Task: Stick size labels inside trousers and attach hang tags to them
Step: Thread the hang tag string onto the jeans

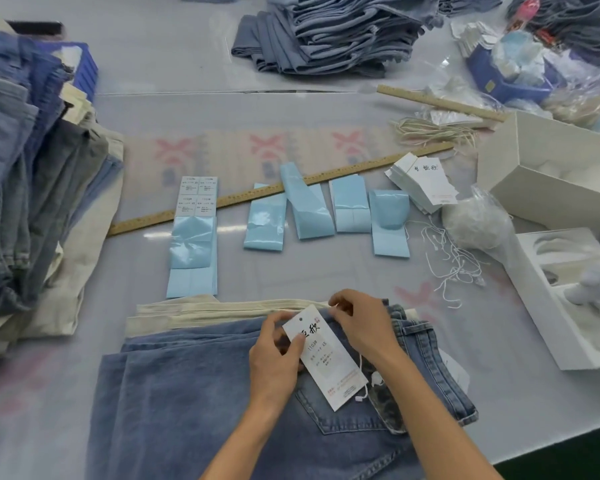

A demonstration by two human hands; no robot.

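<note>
The tag point(324, 355) lies slantwise on the jeans point(201, 393) at the near middle of the table point(153, 64), its top end toward 11 o'clock and its bottom toward 5. The left hand point(274, 362) pinches its left edge, thumb on the printed face and fingers curled behind. The right hand point(364, 323) grips near the top corner by the punched hole, fingertips closed on something small there — probably the string point(361, 368) that trails down the tag's right side to a white clasp, though I cannot tell for sure.

The tag looks like stiff, light card: it should hold flat when taken by an edge, but would crease if bent hard. The best hold seems to be the edges near the hole, clear of the print. The string is thin and limp and likely needs a fingertip pinch. The jeans are heavy and soft; they will stay put under the work and fold rather than slide.

Writing: the tag shows large brush-style characters at the top, then "1103#" and "XS", then small lines too fine to read and red print lower down. At 11 o'clock from the hands, a label sheet point(197, 195) on pale blue backing shows "1103#" in each cell; the rest is too small. At 1 o'clock a stack of tags point(423, 181) shows the same brush characters. The long ruler point(257, 199) — lying under the blue backing strips — has marks I cannot read.
</note>
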